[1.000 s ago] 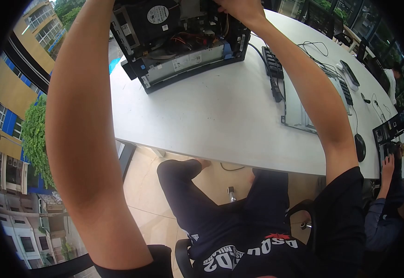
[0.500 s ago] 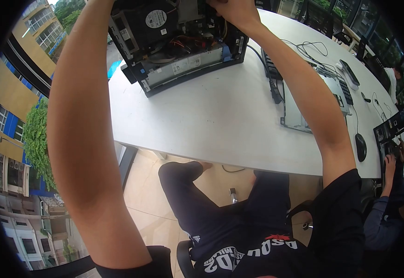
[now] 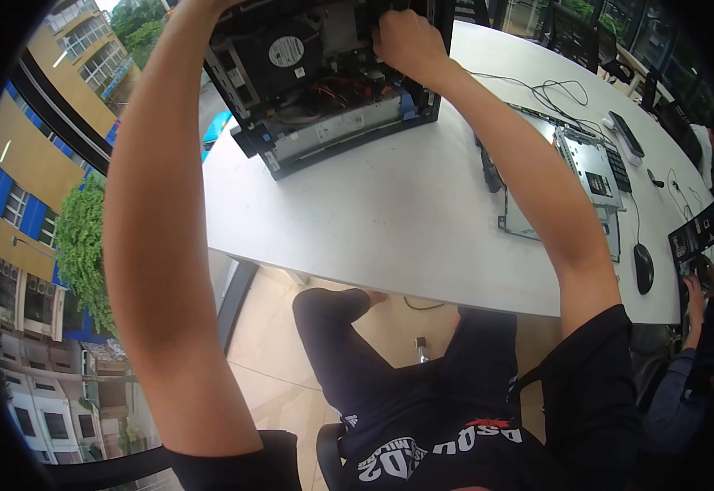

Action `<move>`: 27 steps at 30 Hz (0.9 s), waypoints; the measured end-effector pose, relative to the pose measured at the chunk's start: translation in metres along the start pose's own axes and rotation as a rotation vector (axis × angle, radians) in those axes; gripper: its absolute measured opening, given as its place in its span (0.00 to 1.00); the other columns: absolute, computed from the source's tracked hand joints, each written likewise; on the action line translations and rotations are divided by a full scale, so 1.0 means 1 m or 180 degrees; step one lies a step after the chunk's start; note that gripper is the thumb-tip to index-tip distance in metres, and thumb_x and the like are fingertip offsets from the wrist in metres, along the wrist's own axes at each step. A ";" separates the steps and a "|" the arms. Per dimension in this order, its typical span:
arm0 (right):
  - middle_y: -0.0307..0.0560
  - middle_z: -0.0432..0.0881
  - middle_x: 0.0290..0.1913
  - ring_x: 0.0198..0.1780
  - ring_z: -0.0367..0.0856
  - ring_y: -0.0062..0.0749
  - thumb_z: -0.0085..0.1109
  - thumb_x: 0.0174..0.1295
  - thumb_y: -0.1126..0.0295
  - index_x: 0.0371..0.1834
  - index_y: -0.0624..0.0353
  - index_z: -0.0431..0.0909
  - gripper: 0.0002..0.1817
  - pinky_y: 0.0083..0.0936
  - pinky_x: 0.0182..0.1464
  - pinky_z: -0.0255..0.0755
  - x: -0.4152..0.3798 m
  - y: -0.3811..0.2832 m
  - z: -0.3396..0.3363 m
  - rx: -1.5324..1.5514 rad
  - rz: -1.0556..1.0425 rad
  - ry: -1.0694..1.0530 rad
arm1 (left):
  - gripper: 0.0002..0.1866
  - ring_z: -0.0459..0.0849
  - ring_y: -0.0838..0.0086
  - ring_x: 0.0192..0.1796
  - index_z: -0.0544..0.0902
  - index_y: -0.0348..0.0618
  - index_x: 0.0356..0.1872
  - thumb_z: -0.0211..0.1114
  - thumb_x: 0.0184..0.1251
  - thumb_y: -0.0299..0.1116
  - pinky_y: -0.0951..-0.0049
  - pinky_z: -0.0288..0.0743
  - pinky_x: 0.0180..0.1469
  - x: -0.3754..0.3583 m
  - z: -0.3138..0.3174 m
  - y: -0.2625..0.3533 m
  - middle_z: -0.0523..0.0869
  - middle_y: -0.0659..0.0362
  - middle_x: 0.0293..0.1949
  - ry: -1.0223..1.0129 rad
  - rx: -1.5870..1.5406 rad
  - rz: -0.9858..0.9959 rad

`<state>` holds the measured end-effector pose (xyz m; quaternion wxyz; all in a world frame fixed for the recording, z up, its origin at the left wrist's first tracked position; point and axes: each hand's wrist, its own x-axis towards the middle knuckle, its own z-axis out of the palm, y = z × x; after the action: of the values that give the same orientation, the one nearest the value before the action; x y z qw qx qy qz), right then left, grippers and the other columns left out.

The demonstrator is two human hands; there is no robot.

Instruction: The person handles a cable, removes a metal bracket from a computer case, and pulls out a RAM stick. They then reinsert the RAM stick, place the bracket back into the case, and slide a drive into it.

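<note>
An opened desktop computer case point(image 3: 336, 135) stands at the far side of the white table, its inside facing me. A round-labelled cooling fan point(image 3: 286, 51) fills its upper left. Below it lie red and black wires point(image 3: 336, 94) and a metal power supply point(image 3: 349, 123) along the bottom. My right hand point(image 3: 410, 41) reaches into the upper right of the case with its fingers curled; what they grip is hidden. My left forearm runs up along the case's left side, and the hand itself is cut off by the top edge of the view.
Metal computer panels point(image 3: 590, 168) lie to the right, partly behind my right forearm. Near them are a keyboard point(image 3: 617, 169), loose cables point(image 3: 555, 92), a black device point(image 3: 627, 135) and a mouse point(image 3: 643, 268). Another person's hands point(image 3: 694, 290) work at the far right.
The view has shifted slightly, so the case sits a little further right and lower. My right hand has come lower and shows more fully, its fingers now curled inside the case.
</note>
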<state>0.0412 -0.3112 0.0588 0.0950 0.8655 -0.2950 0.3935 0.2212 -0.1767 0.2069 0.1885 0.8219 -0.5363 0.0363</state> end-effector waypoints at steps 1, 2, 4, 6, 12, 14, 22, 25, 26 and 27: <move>0.66 0.88 0.31 0.37 0.90 0.62 0.64 0.65 0.66 0.32 0.67 0.88 0.13 0.49 0.42 0.86 0.000 0.001 0.000 0.0122 0.0002 -0.0017 | 0.31 0.77 0.54 0.72 0.81 0.46 0.69 0.51 0.79 0.57 0.55 0.67 0.75 0.000 -0.001 0.003 0.79 0.47 0.72 0.0057 0.0098 0.0161; 0.68 0.87 0.31 0.38 0.89 0.66 0.63 0.64 0.67 0.31 0.67 0.87 0.12 0.52 0.42 0.85 -0.001 0.002 -0.001 0.0239 -0.0002 -0.0037 | 0.32 0.75 0.54 0.74 0.80 0.46 0.71 0.49 0.80 0.57 0.55 0.65 0.76 -0.001 -0.005 0.006 0.77 0.46 0.73 -0.0023 0.0235 -0.0072; 0.69 0.87 0.32 0.39 0.89 0.67 0.63 0.61 0.69 0.29 0.68 0.86 0.11 0.53 0.42 0.85 -0.004 0.002 0.000 0.0418 -0.0011 -0.0003 | 0.33 0.74 0.54 0.75 0.76 0.45 0.73 0.46 0.81 0.58 0.55 0.64 0.77 0.021 -0.004 -0.012 0.75 0.46 0.75 -0.0225 0.0460 0.0319; 0.64 0.88 0.33 0.41 0.90 0.63 0.65 0.58 0.70 0.30 0.65 0.87 0.08 0.50 0.43 0.85 -0.004 0.000 0.001 0.0385 0.0037 -0.0012 | 0.35 0.73 0.54 0.76 0.75 0.44 0.75 0.44 0.82 0.59 0.55 0.63 0.77 0.028 -0.008 -0.011 0.74 0.46 0.76 -0.0256 0.0516 0.0328; 0.63 0.88 0.34 0.40 0.90 0.60 0.64 0.59 0.71 0.30 0.63 0.87 0.07 0.48 0.42 0.85 -0.006 0.002 0.003 0.0399 0.0044 -0.0046 | 0.38 0.70 0.55 0.78 0.75 0.46 0.75 0.45 0.77 0.64 0.55 0.61 0.78 0.057 0.007 0.018 0.72 0.46 0.77 -0.0391 0.0434 -0.0389; 0.66 0.87 0.30 0.38 0.90 0.63 0.61 0.63 0.69 0.28 0.65 0.86 0.11 0.49 0.40 0.85 -0.005 0.004 0.004 0.0468 -0.0019 0.0047 | 0.35 0.74 0.54 0.75 0.77 0.48 0.73 0.47 0.77 0.60 0.55 0.63 0.76 0.075 0.026 0.003 0.76 0.46 0.74 0.0029 0.0461 0.0098; 0.66 0.86 0.28 0.33 0.89 0.65 0.58 0.71 0.57 0.35 0.67 0.84 0.20 0.50 0.36 0.84 -0.006 0.004 -0.004 0.0530 0.0179 -0.0070 | 0.35 0.71 0.55 0.78 0.79 0.58 0.72 0.47 0.74 0.64 0.54 0.63 0.77 0.069 0.024 0.010 0.75 0.51 0.76 -0.0215 0.0110 0.0272; 0.66 0.86 0.27 0.33 0.89 0.65 0.56 0.74 0.52 0.40 0.68 0.82 0.24 0.50 0.36 0.84 -0.008 0.006 -0.010 0.0493 0.0257 0.0047 | 0.35 0.70 0.55 0.78 0.79 0.59 0.72 0.49 0.73 0.65 0.52 0.62 0.78 0.073 0.026 0.009 0.74 0.50 0.76 -0.0236 0.0130 0.0303; 0.65 0.85 0.26 0.32 0.89 0.64 0.56 0.74 0.51 0.41 0.68 0.81 0.25 0.51 0.35 0.84 -0.009 0.006 -0.009 0.0485 0.0262 0.0111 | 0.36 0.69 0.54 0.79 0.78 0.58 0.73 0.48 0.73 0.66 0.51 0.61 0.78 0.072 0.025 0.009 0.73 0.50 0.77 -0.0257 0.0111 0.0284; 0.65 0.85 0.26 0.32 0.89 0.64 0.55 0.74 0.51 0.41 0.68 0.81 0.24 0.51 0.35 0.84 -0.008 0.008 -0.010 0.0480 0.0255 0.0078 | 0.38 0.68 0.54 0.80 0.77 0.58 0.74 0.48 0.73 0.68 0.50 0.60 0.79 0.071 0.025 0.009 0.72 0.49 0.78 -0.0280 0.0096 0.0266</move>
<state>0.0264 -0.3098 0.0587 0.0174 0.8528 -0.2977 0.4286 0.2393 -0.2502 0.2049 0.1506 0.8023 -0.5773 0.0161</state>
